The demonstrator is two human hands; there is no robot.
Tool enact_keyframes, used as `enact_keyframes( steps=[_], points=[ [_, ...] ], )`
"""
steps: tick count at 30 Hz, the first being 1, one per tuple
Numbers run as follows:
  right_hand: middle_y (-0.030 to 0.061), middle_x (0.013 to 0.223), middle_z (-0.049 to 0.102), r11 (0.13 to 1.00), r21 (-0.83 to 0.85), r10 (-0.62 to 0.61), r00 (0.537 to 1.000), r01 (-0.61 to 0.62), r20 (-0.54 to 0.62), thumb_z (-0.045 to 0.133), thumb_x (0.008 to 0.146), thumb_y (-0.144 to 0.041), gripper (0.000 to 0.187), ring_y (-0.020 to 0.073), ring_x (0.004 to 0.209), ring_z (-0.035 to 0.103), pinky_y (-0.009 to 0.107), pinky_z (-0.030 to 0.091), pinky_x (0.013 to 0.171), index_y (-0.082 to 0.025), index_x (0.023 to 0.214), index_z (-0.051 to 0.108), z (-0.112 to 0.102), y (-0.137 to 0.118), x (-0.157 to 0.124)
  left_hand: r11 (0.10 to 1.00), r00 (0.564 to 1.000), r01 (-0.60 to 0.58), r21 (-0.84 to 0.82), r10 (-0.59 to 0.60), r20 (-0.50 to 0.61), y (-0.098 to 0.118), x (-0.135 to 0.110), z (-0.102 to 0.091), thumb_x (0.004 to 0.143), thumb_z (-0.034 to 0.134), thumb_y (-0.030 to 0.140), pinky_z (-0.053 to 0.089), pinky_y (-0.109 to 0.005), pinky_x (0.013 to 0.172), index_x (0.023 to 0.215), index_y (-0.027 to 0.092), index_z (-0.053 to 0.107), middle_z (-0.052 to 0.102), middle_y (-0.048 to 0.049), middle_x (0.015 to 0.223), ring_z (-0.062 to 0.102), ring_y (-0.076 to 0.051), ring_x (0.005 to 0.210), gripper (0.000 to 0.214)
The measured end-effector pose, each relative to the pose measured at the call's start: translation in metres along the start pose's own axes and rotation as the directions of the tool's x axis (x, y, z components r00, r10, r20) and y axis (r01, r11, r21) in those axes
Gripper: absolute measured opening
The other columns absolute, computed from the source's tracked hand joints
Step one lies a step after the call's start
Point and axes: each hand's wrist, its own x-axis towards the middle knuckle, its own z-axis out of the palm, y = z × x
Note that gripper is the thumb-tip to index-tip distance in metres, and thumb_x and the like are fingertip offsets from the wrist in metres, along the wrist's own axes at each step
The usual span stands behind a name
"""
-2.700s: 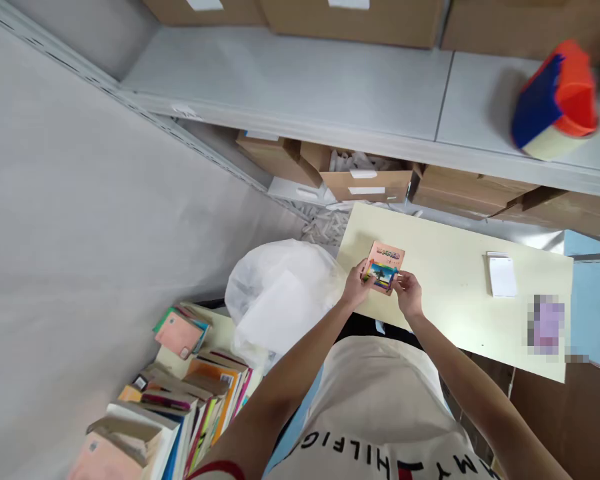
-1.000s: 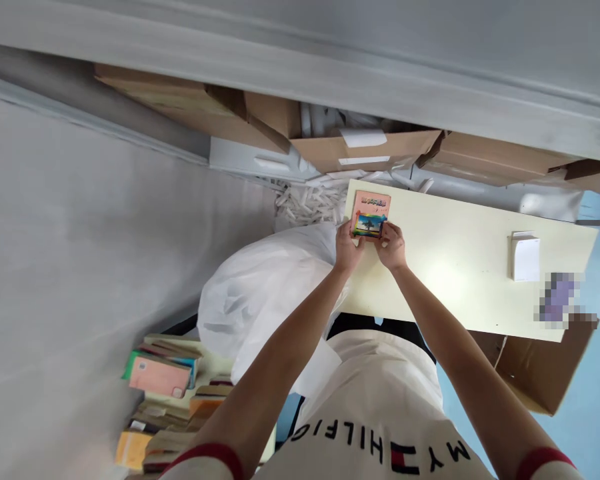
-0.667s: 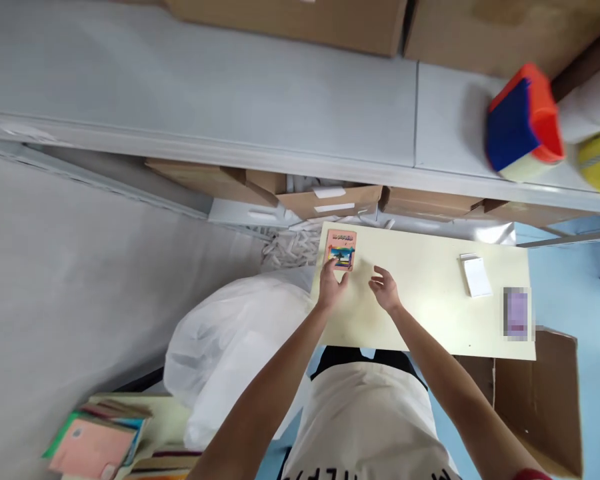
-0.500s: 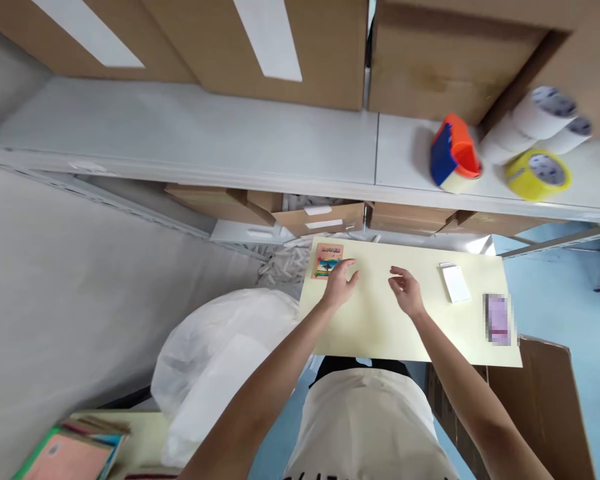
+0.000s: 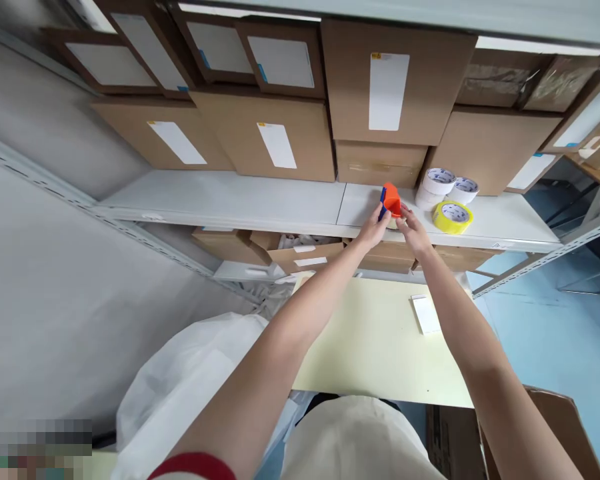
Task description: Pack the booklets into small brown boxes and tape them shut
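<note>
An orange and blue tape dispenser (image 5: 392, 199) is at the front of the grey shelf (image 5: 290, 200), between both of my hands. My left hand (image 5: 374, 228) closes on its blue side, fingers around the lower left. My right hand (image 5: 413, 231) has its fingers bent against the dispenser's right side. Just right of it stand a yellow roll of tape (image 5: 453, 217) and stacked white rolls of tape (image 5: 436, 187). Whether the dispenser still rests on the shelf I cannot tell.
Cardboard boxes (image 5: 275, 140) line the back of the shelf. Below is a pale yellow table (image 5: 380, 347) with a white flat box (image 5: 426, 315). A white plastic bag (image 5: 190, 380) bulges at the left, and an open cardboard carton (image 5: 555, 427) stands at lower right.
Both hands have moved from above the table up and forward to the shelf, and now hold the tape dispenser. The view has tilted up, showing more boxes.
</note>
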Motion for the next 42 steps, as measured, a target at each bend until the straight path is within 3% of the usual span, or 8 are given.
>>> enact_keyframes(
  steps=[6,10,15,17,23,31,37,42],
  points=[
    [0.0136,0.143,0.045,0.995,0.049,0.090,0.996,-0.089,-0.020,0.060,0.082,-0.061,0.056,0.0297,0.131,0.046,0.048,0.047,0.100,-0.023,0.123,0.064,-0.011,-0.014,-0.045,0.997,0.998,0.066,-0.039,-0.065,0.027,0.021,-0.048,-0.001,0.096,0.040,0.057,0.040,-0.040,0.109,0.140,0.024,0.047,0.053,-0.0079,0.143,0.048,-0.023,0.133,0.055],
    [0.0125,0.134,0.048,0.996,0.027,0.090,0.988,-0.088,-0.125,0.062,0.084,-0.054,0.042,0.0284,0.124,0.051,0.045,0.054,0.091,-0.024,0.113,0.067,-0.039,-0.032,-0.115,0.995,0.996,0.063,-0.075,-0.058,0.068,0.039,-0.118,0.002,0.095,0.033,0.063,0.045,-0.040,0.105,0.139,0.026,0.045,0.049,-0.0081,0.146,0.045,-0.024,0.136,0.059],
    [0.0061,0.099,0.058,0.945,0.059,0.326,0.919,-0.321,-0.223,0.066,0.080,-0.043,0.025,0.0212,0.097,0.060,0.036,0.058,0.072,-0.023,0.093,0.056,-0.049,-0.012,-0.219,0.943,0.949,0.298,-0.148,-0.277,0.147,0.021,-0.216,0.024,0.091,0.036,0.067,0.050,-0.042,0.100,0.133,0.024,0.048,0.053,-0.0126,0.139,0.051,-0.026,0.129,0.061],
    [0.0045,0.094,0.057,0.896,0.062,0.442,0.867,-0.441,-0.228,0.065,0.079,-0.040,0.024,0.0194,0.089,0.059,0.035,0.058,0.067,-0.023,0.090,0.053,-0.044,0.012,-0.258,0.877,0.888,0.448,-0.174,-0.414,0.199,0.003,-0.248,0.036,0.089,0.039,0.068,0.050,-0.043,0.099,0.135,0.023,0.047,0.049,-0.0144,0.142,0.048,-0.027,0.132,0.064],
    [0.0065,0.092,0.057,0.763,-0.001,0.633,0.748,-0.646,-0.197,0.058,0.077,-0.036,0.019,0.0192,0.078,0.057,0.036,0.056,0.061,-0.022,0.089,0.052,-0.035,0.086,-0.344,0.582,0.587,0.802,-0.136,-0.722,0.365,-0.044,-0.306,0.065,0.094,0.038,0.057,0.048,-0.044,0.100,0.130,0.024,0.052,0.047,-0.0127,0.146,0.047,-0.026,0.133,0.051],
    [0.0081,0.094,0.058,0.717,-0.078,0.674,0.717,-0.693,-0.175,0.055,0.076,-0.029,0.014,0.0210,0.086,0.058,0.041,0.055,0.074,-0.022,0.087,0.052,-0.042,0.129,-0.377,0.442,0.435,0.894,-0.078,-0.811,0.392,-0.074,-0.325,0.088,0.094,0.041,0.051,0.046,-0.047,0.101,0.125,0.027,0.055,0.052,-0.0096,0.144,0.049,-0.025,0.132,0.041],
    [0.0108,0.106,0.059,0.724,-0.107,0.672,0.731,-0.682,-0.118,0.054,0.078,-0.030,0.021,0.0241,0.098,0.059,0.044,0.056,0.077,-0.021,0.098,0.055,-0.047,0.130,-0.382,0.550,0.516,0.835,-0.028,-0.764,0.387,-0.082,-0.327,0.088,0.090,0.044,0.061,0.045,-0.049,0.103,0.123,0.025,0.059,0.056,-0.0113,0.139,0.049,-0.028,0.131,0.050],
    [0.0132,0.114,0.058,0.829,-0.314,0.445,0.886,-0.463,-0.129,0.052,0.081,-0.027,0.026,0.0291,0.115,0.054,0.054,0.048,0.095,-0.022,0.106,0.055,-0.036,0.105,-0.362,0.556,0.527,0.830,-0.051,-0.752,0.396,-0.078,-0.331,0.066,0.083,0.059,0.059,0.038,-0.051,0.110,0.125,0.022,0.059,0.051,-0.0148,0.143,0.046,-0.031,0.135,0.056]
  ],
)
